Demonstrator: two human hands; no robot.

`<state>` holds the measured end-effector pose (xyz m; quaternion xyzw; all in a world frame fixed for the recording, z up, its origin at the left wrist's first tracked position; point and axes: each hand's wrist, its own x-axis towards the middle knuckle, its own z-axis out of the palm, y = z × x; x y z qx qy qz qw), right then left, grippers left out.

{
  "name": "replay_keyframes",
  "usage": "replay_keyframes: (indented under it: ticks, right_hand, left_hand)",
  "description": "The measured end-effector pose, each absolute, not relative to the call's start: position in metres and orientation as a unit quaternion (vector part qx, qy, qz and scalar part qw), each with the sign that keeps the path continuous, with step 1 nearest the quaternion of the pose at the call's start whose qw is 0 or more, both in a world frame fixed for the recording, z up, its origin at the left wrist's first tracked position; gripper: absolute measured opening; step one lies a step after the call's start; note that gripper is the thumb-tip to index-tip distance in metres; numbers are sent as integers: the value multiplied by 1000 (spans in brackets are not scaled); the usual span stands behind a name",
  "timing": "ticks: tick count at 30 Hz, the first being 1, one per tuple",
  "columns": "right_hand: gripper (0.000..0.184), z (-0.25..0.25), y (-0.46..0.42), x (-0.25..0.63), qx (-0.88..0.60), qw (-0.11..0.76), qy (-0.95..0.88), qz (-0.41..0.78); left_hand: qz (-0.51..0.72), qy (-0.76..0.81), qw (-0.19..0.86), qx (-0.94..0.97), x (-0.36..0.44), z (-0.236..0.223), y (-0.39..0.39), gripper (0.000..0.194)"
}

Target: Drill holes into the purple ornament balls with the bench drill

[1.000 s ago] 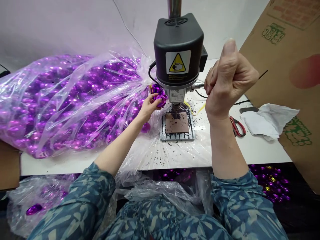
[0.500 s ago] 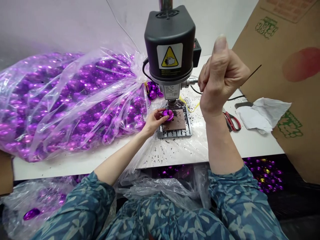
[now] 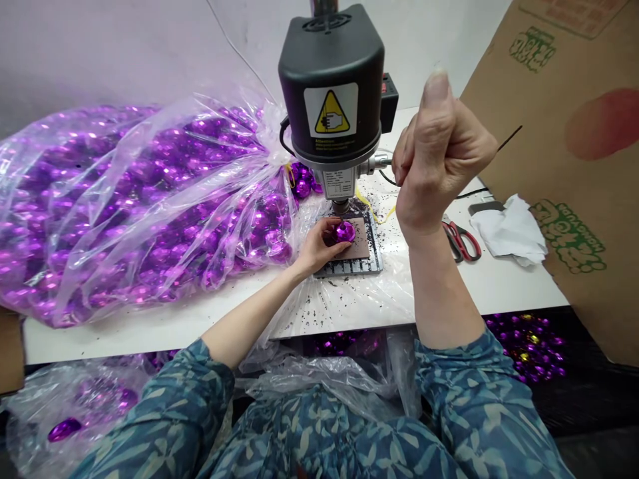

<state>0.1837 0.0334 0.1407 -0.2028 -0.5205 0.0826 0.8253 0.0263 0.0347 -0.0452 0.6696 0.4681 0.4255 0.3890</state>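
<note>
My left hand (image 3: 319,245) pinches a shiny purple ornament (image 3: 345,231) and holds it on the brown pad of the metal drill table (image 3: 355,265), right under the chuck. Above it stands the small black bench drill (image 3: 331,80) with a yellow warning label. My right hand (image 3: 439,159) is raised to the drill's right side, fist closed around its thin feed lever (image 3: 508,138), thumb pointing up. Left of the drill lies a large clear plastic bag of purple ornaments (image 3: 130,199), its mouth open toward the drill.
Red-handled scissors (image 3: 462,241) and a crumpled white cloth (image 3: 509,229) lie to the right on the white table (image 3: 150,329). A cardboard sheet (image 3: 574,153) leans at the right. Dark shavings litter the plastic near the front edge. More purple ornaments (image 3: 529,339) lie below the table.
My left hand carried the purple ornament from the bag's mouth down onto the pad under the chuck. My right hand has kept its grip on the lever.
</note>
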Motion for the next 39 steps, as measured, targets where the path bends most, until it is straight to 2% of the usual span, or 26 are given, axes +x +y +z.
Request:
replay_keyframes:
  ticks: [15, 20, 24, 29, 35, 39]
  right_hand:
    - [67, 114, 33, 186, -180, 849, -493, 55]
    - [75, 106, 34, 185, -243, 842, -482, 3]
    - [72, 90, 35, 189, -233, 836, -496, -8]
    - [71, 72, 40, 194, -306, 803, -509, -49]
    - [64, 68, 46, 195, -118, 845, -517, -70]
    - [63, 71, 41, 195, -86, 832, -544, -61]
  left_hand:
    - [423, 457, 404, 670, 28, -42, 33, 54]
    - [426, 453, 414, 665, 28, -45, 33, 54]
    - [429, 448, 416, 665, 28, -43, 33, 53]
    - [424, 451, 424, 661, 27, -42, 34, 53]
    - [422, 447, 409, 675, 26, -46, 34, 53]
    - [421, 450, 397, 680, 26, -47, 34, 53]
